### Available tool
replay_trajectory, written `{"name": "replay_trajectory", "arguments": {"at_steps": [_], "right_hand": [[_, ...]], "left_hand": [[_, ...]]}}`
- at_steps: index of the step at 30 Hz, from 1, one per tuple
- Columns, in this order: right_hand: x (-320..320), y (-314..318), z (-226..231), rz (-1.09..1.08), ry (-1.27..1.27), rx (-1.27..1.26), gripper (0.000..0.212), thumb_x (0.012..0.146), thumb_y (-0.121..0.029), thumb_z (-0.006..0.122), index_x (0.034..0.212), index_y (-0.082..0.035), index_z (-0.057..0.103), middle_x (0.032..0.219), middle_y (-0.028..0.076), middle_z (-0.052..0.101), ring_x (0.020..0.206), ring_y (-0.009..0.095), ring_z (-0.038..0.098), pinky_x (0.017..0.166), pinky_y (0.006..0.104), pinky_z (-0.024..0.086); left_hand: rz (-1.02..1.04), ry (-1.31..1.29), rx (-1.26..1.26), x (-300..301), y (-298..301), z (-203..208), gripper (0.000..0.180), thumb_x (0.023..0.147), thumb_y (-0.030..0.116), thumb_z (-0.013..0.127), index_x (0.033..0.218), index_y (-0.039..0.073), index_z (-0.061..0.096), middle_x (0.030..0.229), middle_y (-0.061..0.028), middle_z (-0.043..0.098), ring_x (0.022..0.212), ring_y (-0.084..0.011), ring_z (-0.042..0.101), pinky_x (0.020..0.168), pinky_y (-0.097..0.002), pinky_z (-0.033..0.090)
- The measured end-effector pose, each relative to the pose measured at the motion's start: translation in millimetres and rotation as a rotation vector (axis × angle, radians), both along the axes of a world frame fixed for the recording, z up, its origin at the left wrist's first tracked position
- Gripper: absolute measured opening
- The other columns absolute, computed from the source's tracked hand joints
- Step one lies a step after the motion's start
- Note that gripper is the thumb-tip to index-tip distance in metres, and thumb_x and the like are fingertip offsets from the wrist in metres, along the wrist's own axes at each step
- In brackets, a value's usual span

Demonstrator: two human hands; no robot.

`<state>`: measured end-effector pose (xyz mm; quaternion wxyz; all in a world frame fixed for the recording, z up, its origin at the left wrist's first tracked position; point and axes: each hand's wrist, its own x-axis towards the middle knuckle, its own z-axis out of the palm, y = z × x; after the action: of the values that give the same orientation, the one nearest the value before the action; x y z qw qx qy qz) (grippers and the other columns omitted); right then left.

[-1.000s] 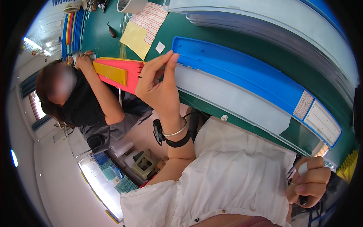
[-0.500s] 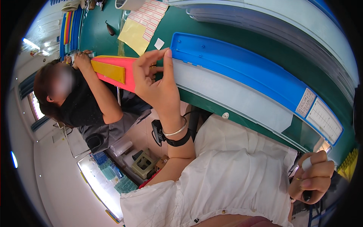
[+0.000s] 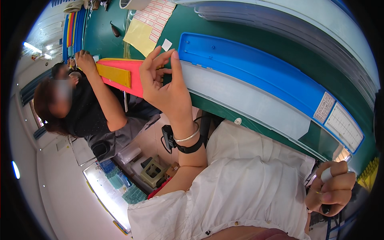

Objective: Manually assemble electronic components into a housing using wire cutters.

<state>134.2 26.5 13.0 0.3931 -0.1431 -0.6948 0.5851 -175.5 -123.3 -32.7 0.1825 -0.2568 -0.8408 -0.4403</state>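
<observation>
A long plastic case lies opened out on the green table (image 3: 100, 36), its blue half (image 3: 248, 62) on the far side and its clear, whitish half (image 3: 248, 100) nearer me. My left hand (image 3: 170, 88) is raised at the case's left end. Its thumb and fingers stand apart near the blue corner, with nothing visible between them. At the lower right, beyond the case's right end, my right hand (image 3: 331, 188) is closed around something with a rounded black end (image 3: 326, 209); the rest is hidden in the fist. White wrapping covers one right finger.
Left of my hand lie a pink panel (image 3: 136, 76) and a yellow strip (image 3: 116, 75). A co-worker's arm (image 3: 102, 88) reaches over the table there. Farther back are a label sheet (image 3: 154, 18), a white square (image 3: 167, 45) and a dark pear-shaped object (image 3: 115, 30). Clear cases (image 3: 280, 30) stand behind.
My left thumb and fingers have parted slightly at the case's corner. The co-worker's head and arm have shifted. My right hand stays nearly in place.
</observation>
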Motion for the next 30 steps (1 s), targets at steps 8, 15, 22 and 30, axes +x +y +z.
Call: {"name": "replay_trajectory", "arguments": {"at_steps": [8,15,22,30], "right_hand": [[9,-4,-3,-0.102,0.056,-0.08,0.028,0.082,-0.006,0.08,0.084,-0.02,0.056,0.081,-0.003,0.043,0.064,0.012,0.037,0.048,0.0236,0.036],[9,2,-3,-0.002,0.06,-0.085,0.027,0.08,0.0,0.077,0.087,-0.019,0.058,0.082,-0.003,0.044,0.067,0.014,0.038,0.05,0.0245,0.041],[3,4,2,0.046,0.036,-0.081,0.027,0.08,0.002,0.076,0.087,-0.018,0.058,0.083,-0.002,0.045,0.067,0.014,0.039,0.051,0.0248,0.043],[0,-5,-4,-0.056,0.046,-0.114,0.026,0.083,-0.005,0.08,0.088,-0.017,0.057,0.084,-0.001,0.045,0.068,0.014,0.04,0.05,0.0235,0.042]], "left_hand": [[0.011,-0.035,-0.11,-1,-2,1,0.028,0.09,0.005,0.077,0.114,0.001,0.063,0.093,-0.0091,0.076,0.074,-0.0053,0.063,0.062,-0.0157,0.044],[-0.047,-0.068,-0.056,-3,-1,0,0.027,0.091,0.005,0.075,0.113,0.0,0.061,0.097,-0.0125,0.076,0.077,-0.0076,0.066,0.065,-0.0168,0.047],[-0.058,-0.07,-0.022,-4,0,0,0.028,0.089,0.002,0.076,0.11,0.0,0.056,0.097,-0.0133,0.076,0.085,-0.0108,0.071,0.065,-0.0171,0.049],[-0.066,-0.075,-0.024,-5,0,-1,0.025,0.09,0.001,0.075,0.105,0.003,0.055,0.096,-0.014,0.076,0.087,-0.0121,0.072,0.066,-0.0172,0.049]]}}
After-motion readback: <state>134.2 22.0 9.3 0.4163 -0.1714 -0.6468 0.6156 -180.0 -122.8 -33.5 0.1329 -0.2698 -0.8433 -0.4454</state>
